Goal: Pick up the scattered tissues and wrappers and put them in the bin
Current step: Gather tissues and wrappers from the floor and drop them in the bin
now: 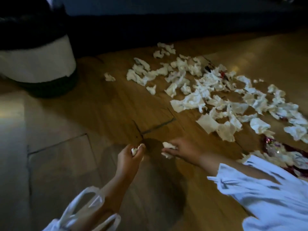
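The left hand [131,155] and right hand [183,151] each squeeze a tissue [134,150]; the bin [36,64] stands up-left, closer to the left hand.

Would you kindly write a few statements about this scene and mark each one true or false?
1. The left hand holds a tissue. True.
2. The right hand is empty. False: it grips a second tissue.
3. The bin stands left of the scattered tissues. True.
4. The floor has no litter left on it. False: many tissues still lie there.
5. A red wrapper lies near the right sleeve. True.
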A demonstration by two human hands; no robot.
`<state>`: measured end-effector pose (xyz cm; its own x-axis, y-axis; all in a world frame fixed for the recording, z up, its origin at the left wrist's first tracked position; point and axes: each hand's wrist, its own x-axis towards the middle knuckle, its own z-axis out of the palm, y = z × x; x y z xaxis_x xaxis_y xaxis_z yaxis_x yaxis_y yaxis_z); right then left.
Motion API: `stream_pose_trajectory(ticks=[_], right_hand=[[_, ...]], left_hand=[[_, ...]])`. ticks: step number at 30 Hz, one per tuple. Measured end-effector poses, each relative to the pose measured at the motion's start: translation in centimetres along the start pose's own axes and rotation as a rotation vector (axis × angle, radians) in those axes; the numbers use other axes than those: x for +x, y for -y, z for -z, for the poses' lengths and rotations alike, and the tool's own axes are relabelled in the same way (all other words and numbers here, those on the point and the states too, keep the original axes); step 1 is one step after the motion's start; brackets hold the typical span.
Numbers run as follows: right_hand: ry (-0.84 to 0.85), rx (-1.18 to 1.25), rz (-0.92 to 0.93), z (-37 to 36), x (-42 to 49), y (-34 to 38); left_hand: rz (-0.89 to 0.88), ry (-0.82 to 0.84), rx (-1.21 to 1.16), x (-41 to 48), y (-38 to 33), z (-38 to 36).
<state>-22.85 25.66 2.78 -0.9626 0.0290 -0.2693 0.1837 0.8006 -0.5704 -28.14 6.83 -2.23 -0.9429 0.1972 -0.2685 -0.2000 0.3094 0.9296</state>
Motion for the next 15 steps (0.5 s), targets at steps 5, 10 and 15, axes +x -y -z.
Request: stream_pose_trajectory(ticks=[5, 10, 15], right_hand=[[0.028, -0.106, -0.035, 6.5, 3.5, 11.6], [0.079, -0.24, -0.057, 11.7, 6.7, 24.7], [0.082, -0.26, -0.024, 14.4, 12.9, 35.4]], left_hand=[[0.008, 0.095, -0.15, 2.1, -8.7, 8.7], [0.004, 0.155, -0.075, 2.4, -18.5, 21.6], [-0.043, 0.065, 0.06, 5.6, -23.8, 30.8]])
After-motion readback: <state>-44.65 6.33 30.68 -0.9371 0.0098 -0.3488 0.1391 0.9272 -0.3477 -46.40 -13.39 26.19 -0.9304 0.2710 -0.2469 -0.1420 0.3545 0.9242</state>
